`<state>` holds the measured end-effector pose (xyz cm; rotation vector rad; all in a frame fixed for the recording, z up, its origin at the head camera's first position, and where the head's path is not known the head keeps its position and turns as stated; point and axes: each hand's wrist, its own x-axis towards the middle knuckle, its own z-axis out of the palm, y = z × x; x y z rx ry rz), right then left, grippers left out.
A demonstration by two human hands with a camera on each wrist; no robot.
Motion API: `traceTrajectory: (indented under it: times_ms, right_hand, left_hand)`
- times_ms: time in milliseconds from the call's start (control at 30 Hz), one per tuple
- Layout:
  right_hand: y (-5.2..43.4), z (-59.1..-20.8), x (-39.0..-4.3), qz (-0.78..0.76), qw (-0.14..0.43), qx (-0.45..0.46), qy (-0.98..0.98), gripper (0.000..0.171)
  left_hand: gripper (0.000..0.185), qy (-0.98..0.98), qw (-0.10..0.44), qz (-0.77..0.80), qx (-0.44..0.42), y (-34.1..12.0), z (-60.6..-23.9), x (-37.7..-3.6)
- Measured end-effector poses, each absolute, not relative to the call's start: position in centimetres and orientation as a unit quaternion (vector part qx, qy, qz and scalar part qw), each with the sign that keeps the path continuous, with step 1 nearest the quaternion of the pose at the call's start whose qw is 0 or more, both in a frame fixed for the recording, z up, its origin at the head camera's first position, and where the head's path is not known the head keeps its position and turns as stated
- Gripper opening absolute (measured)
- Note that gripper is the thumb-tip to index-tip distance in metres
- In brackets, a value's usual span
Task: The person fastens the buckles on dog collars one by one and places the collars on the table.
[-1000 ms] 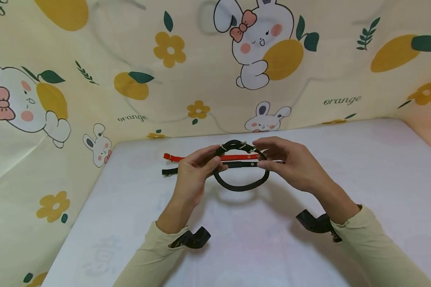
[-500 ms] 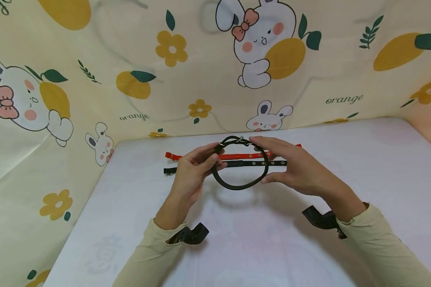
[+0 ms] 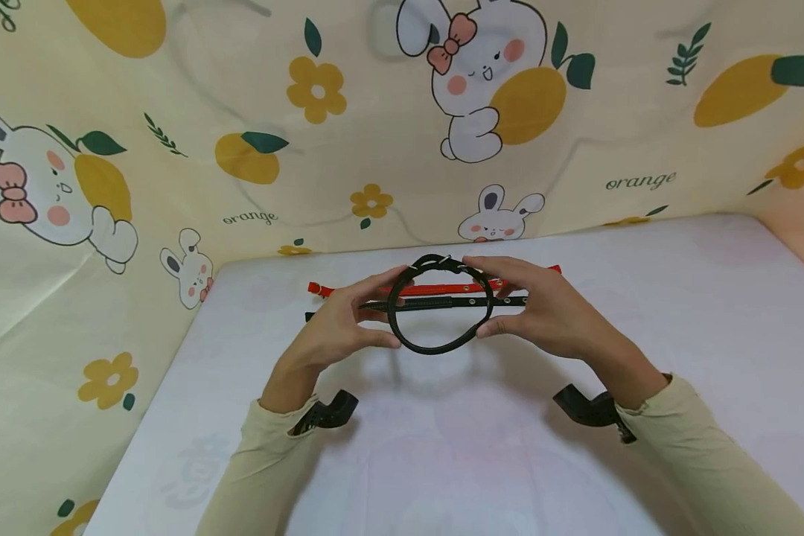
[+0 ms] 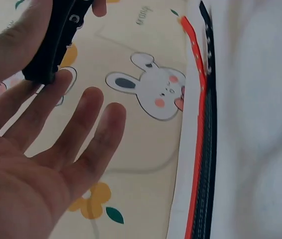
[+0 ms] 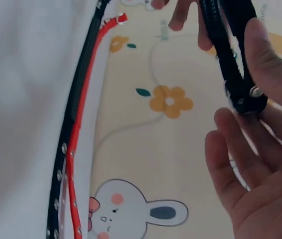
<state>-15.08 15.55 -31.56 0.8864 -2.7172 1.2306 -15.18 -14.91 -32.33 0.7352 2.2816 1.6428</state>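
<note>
Both hands' grip, left hand and right hand, pinches the black collar ring; hold softly, keep it round.

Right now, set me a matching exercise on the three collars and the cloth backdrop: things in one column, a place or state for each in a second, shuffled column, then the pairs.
Things:
1. looped black collar
2. red collar
3. straight black collar
4. rabbit-print backdrop

Places or states:
A. lies flat on the white table, farthest of the collars from the person
B. hangs behind the table
C. held up between the left hand and the right hand
D. lies flat just in front of the red one

Pairs: 1-C, 2-A, 3-D, 4-B
</note>
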Motion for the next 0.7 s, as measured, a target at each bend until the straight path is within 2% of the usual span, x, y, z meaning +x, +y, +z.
traceTrajectory:
  times_ms: [333, 700]
  right_hand:
    - [13.4, -33.6, -15.5, 0.382, -0.066, 0.245, -0.889, 0.081]
    - [10.4, -35.6, -16.7, 0.353, -0.126, 0.233, -0.897, 0.08]
  left_hand:
    - [0.082, 0.819, 0.099, 0.512, 0.238, -16.7, -34.3, -15.6]
    - [0.082, 0.876, 0.154, 0.423, 0.174, -18.6, -36.0, -15.8]
